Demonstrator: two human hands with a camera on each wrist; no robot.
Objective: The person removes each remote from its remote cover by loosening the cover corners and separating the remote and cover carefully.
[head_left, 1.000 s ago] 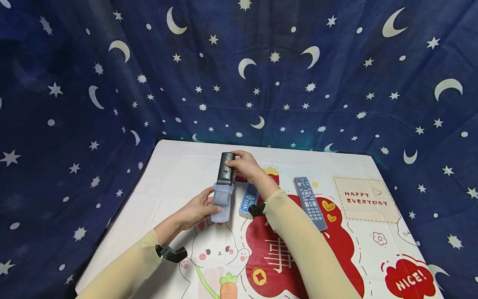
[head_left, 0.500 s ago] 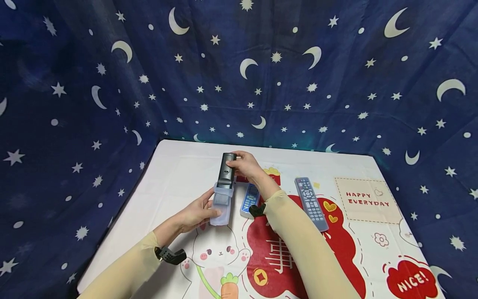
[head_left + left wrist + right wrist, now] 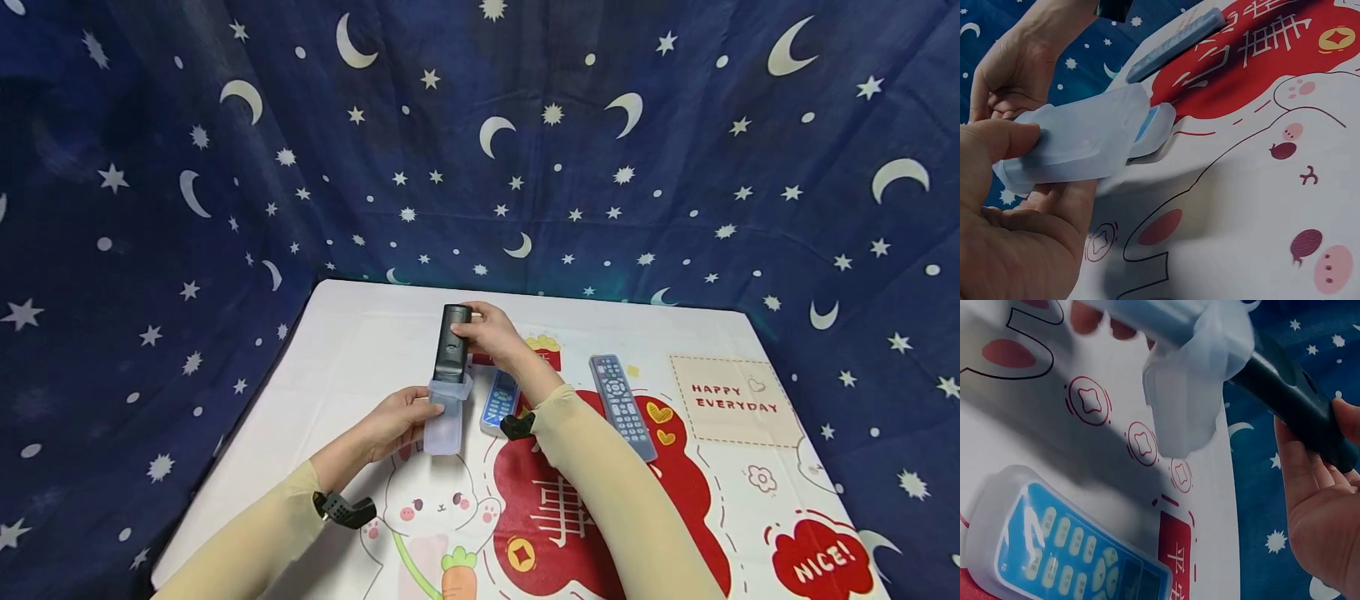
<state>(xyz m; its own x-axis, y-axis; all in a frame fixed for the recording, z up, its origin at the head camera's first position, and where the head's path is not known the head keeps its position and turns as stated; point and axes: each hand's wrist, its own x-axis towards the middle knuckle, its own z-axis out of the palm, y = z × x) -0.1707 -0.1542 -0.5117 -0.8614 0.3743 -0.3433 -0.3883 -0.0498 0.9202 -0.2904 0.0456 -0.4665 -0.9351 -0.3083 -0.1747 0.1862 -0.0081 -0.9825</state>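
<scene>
My left hand [image 3: 397, 421] pinches a translucent whitish remote-control cover [image 3: 444, 433] between thumb and fingers, close below its folded-back mouth. A black remote control [image 3: 452, 342] has its lower end inside this cover, its back side facing up. The far end of the remote is gripped by my right hand [image 3: 491, 333]. From the right wrist view, the cover's loose flap [image 3: 1188, 394] hangs down beside the remote. The left wrist view has the cover [image 3: 1085, 134] over the table, the thumb lying across it.
A blue remote in a clear cover [image 3: 498, 404] lies under my right forearm. Farther right is a grey-blue remote [image 3: 622, 408]. The white table [image 3: 360, 333] has a printed cloth, and a starry blue curtain [image 3: 450, 142] stands behind it.
The cover has slid slightly down, so more of the black remote shows above its mouth. My left thumb has moved up nearer that mouth. The right hand has hardly moved.
</scene>
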